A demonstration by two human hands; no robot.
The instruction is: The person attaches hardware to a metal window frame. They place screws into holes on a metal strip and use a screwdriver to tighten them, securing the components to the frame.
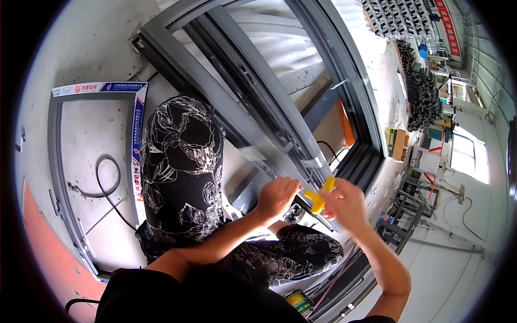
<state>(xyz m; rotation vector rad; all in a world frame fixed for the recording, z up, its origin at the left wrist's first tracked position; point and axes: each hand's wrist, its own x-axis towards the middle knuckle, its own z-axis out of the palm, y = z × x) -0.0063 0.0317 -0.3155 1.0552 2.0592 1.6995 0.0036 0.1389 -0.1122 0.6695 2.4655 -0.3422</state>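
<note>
A large grey metal window frame (pixel 269 107) with sliding sashes leans in front of me, over my knees. My right hand (pixel 349 207) is closed around a small yellow tool (pixel 319 201), held above the lower rail of the frame; its exact kind is not clear. Close by on the left, my left hand (pixel 274 200) is closed with its fingertips pinched together, near the tip of the yellow tool. Whatever lies between those fingers is hidden or too small to name. Clear tape pieces (pixel 252 153) cling to the frame's bars.
At left, a smaller grey frame (pixel 54 134) edged with printed protective film lies on the floor, a black cable (pixel 99 180) across it. An orange piece (pixel 346 126) shows through the large frame. Cardboard boxes (pixel 398 145), stacked dark profiles (pixel 423 97) and a metal rack (pixel 401 229) stand right.
</note>
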